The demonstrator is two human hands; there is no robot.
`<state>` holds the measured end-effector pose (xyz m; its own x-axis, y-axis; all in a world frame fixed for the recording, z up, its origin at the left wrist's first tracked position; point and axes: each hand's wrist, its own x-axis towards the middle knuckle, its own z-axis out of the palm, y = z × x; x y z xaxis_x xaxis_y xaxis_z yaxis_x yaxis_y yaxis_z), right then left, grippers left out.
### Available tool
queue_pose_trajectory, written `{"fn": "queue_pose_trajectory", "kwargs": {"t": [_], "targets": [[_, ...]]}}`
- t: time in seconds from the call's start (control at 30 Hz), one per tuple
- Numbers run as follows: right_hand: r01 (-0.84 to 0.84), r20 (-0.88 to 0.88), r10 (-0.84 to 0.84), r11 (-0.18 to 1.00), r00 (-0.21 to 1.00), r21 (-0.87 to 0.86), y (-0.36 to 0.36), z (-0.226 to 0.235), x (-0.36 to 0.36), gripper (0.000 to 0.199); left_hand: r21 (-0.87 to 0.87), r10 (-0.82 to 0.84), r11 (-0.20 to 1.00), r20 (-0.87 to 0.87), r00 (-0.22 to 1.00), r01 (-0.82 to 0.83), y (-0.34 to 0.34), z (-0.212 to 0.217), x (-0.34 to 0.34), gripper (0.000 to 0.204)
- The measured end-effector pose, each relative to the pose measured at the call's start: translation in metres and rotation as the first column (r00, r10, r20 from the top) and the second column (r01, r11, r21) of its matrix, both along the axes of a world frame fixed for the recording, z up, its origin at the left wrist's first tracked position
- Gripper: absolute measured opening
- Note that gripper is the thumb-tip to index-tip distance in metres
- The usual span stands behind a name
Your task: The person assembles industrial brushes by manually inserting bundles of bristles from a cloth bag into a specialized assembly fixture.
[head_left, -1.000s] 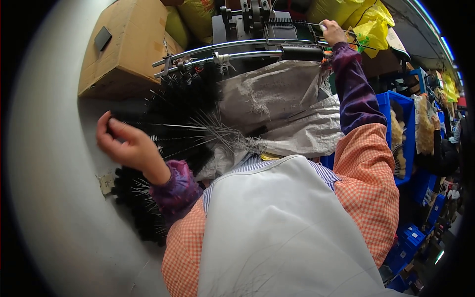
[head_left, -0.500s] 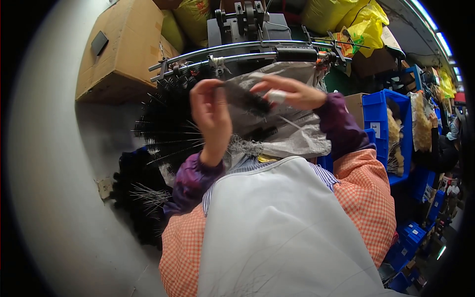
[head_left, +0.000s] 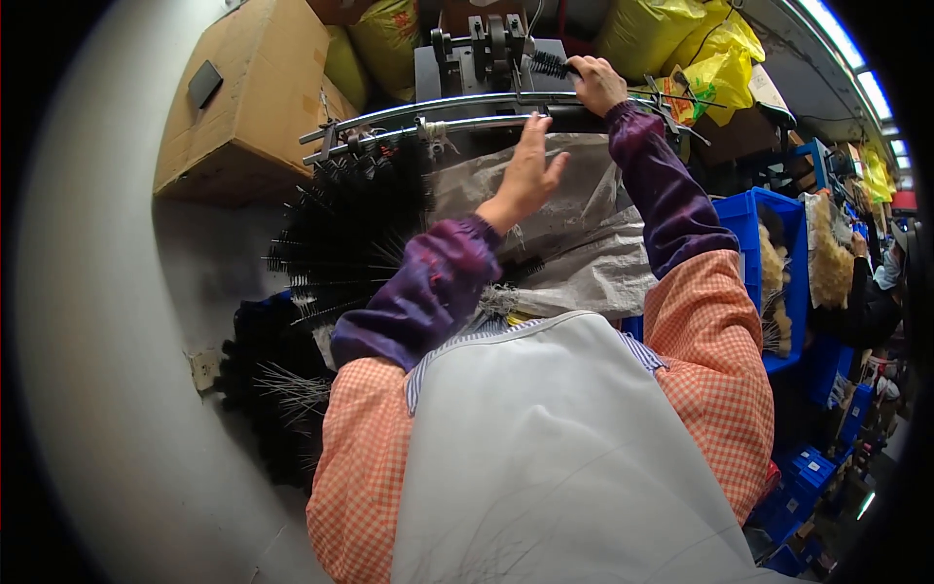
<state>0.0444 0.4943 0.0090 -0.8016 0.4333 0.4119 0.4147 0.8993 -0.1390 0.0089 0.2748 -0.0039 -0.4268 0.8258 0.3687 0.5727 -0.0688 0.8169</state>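
Head view: the right hand (head_left: 599,88) pinches a black bristle brush (head_left: 552,64), which juts leftward from its fingertips toward the machine (head_left: 496,44). The left hand (head_left: 526,177) holds its fingers spread — tips at the metal rails (head_left: 477,124), bunched black brushes (head_left: 350,214) left of them.

Peering down and forward now from the wearer's head, fisheye-wide, over the pale apron (head_left: 545,448) close below, past left hand (head_left: 526,173) and right hand (head_left: 597,86), out to the metal machine (head_left: 477,63), then curving into blackness at both sides.
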Motion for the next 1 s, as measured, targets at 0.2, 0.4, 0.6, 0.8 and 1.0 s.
{"fn": "queue_pose_trajectory", "kwargs": {"t": [0.2, 0.4, 0.6, 0.8, 1.0], "targets": [[0.071, 0.064, -0.072, 0.997, 0.995, 0.021, 0.002, -0.008, -0.015, 0.027, -0.038, -0.018, 0.999, 0.058, 0.998, 0.02, 0.013, -0.004, 0.008, 0.056], [0.063, 0.12, -0.063, 0.998, 0.991, 0.006, 0.01, -0.011, -0.015, 0.028, -0.105, -0.134, 0.985, 0.052, 0.99, 0.139, 0.018, -0.004, 0.003, 0.059], [0.037, 0.111, -0.034, 0.999, 0.993, -0.023, 0.009, -0.011, -0.014, 0.029, -0.094, -0.078, 0.992, 0.021, 0.997, 0.08, 0.018, -0.003, 0.009, 0.061], [0.104, 0.122, -0.101, 0.994, 0.987, -0.019, 0.009, -0.01, -0.012, 0.031, -0.159, -0.108, 0.98, 0.072, 0.992, 0.118, -0.004, -0.001, 0.017, 0.057], [0.009, 0.059, -0.01, 1.0, 0.998, 0.016, 0.009, -0.011, -0.012, 0.031, -0.194, -0.065, 0.978, 0.093, 0.994, 0.082, -0.034, -0.003, 0.016, 0.049]]}}
